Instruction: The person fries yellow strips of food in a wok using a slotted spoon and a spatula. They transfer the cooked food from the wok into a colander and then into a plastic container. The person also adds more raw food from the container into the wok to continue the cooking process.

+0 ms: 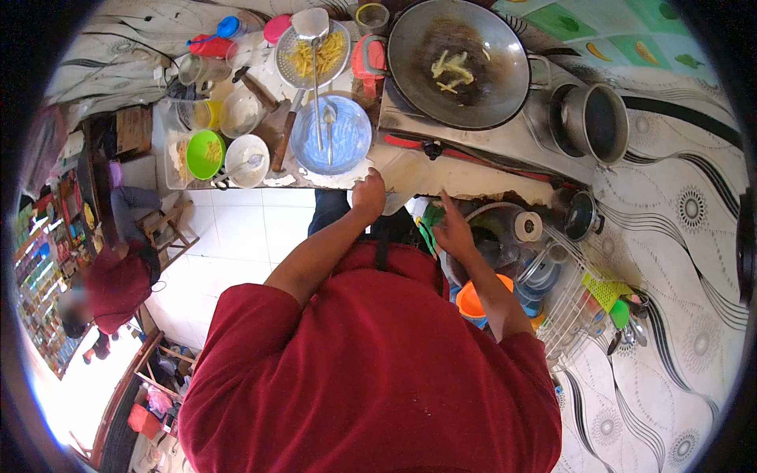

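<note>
My left hand [369,194] is at the counter's front edge, its fingers at the left side of a clear plastic container [402,177]; whether they grip it is hard to tell. Just right of that container is my right hand [454,227], fingers apart and one extended, nothing seen in it. A blue bowl [301,139] holds a spoon, and the long handle of a metal spatula [310,25] crosses it. Behind, a perforated metal strainer [285,74] holds yellow fried strips. Several pale strips [454,70] lie in a large wok [414,97] on the stove.
White bowl [242,148], green bowl [198,168] and knife with wooden handle [284,142] lie left on the counter. Metal pots [606,124] stand right of the wok. Below right are a wire dish rack [562,319] and orange bowl [473,298]. A person [121,284] sits far left.
</note>
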The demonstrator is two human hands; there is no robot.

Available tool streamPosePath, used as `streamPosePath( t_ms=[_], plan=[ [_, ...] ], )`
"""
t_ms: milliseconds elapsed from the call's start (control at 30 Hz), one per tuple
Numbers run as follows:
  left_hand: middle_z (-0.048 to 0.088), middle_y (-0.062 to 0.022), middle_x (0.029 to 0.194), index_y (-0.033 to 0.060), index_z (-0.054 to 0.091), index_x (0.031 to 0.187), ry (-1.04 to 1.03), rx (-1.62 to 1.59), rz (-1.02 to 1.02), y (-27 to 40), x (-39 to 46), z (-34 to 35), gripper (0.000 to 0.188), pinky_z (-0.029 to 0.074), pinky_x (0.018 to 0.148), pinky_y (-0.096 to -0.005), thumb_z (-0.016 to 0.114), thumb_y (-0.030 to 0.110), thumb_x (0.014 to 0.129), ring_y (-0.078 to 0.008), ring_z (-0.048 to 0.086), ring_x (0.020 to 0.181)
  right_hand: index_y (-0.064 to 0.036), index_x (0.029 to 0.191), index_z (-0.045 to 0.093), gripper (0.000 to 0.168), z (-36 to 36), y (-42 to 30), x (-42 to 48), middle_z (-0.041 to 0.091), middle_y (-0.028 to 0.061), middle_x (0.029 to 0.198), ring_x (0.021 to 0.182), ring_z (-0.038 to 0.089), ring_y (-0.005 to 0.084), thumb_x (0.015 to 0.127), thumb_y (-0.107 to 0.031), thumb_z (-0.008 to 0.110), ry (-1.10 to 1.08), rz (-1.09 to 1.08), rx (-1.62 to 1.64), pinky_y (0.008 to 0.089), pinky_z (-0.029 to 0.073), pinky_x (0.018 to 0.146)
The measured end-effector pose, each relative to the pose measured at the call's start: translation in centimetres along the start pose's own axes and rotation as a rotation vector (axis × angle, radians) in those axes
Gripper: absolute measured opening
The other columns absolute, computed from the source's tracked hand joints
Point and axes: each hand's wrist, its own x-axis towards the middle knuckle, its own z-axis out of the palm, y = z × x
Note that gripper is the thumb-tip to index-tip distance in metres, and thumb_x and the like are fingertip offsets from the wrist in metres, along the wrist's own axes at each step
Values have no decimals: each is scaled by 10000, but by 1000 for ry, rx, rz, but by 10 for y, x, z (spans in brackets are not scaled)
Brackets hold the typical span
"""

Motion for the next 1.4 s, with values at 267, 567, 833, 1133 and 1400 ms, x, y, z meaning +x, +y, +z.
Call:
streamPosePath(
  t_ms=[267, 567, 833, 1133, 1400],
  plan=[
    [675, -199, 973, -20, 512, 1064, -46, -50, -20, -4, 3, -2, 204, 578, 755, -411, 520, 85, 889, -352, 691, 901, -255, 1517, 240, 844, -2, -20, 30, 621, 172, 1058, 905, 623, 386, 759, -127, 588, -215, 140, -283, 473, 516, 783],
    [650, -195, 998, -23, 451, 1152, -4, -107, -30, 1, 2, -19, 328, 575, 753, -415, 550, 75, 855, -344, 685, 907, -148, 1474, 331, 710, 0, 9, -14, 608, 194, 1127, 930, 629, 361, 814, -136, 590, 129, 124, -153, 440, 522, 796],
    [620, -245, 1039, -33, 446, 1225, 227, -349, -3, -18, -23, -85, 480, 533, 807, -478, 602, 184, 827, -407, 642, 948, -13, 1414, 398, 646, 26, -51, 40, 648, 160, 883, 689, 621, 225, 806, -80, 605, 328, 92, 144, 348, 507, 641],
    [598, -243, 1016, -24, 536, 1148, 714, -412, -35, -133, -14, -156, 424, 481, 809, -513, 631, 206, 804, -445, 585, 913, -67, 1425, 398, 648, 48, -128, 122, 648, 117, 1000, 710, 580, 130, 814, -12, 606, 256, -25, 456, 281, 497, 658],
    [545, -271, 1114, -58, 486, 1216, 548, -371, -106, -182, 15, -147, 541, 467, 860, -515, 645, 227, 784, -446, 548, 1017, 73, 1465, 137, 903, 131, -152, 246, 352, 304, 1399, 1151, 514, 356, 754, -81, 672, 221, -68, 283, 386, 474, 922]
  ],
)
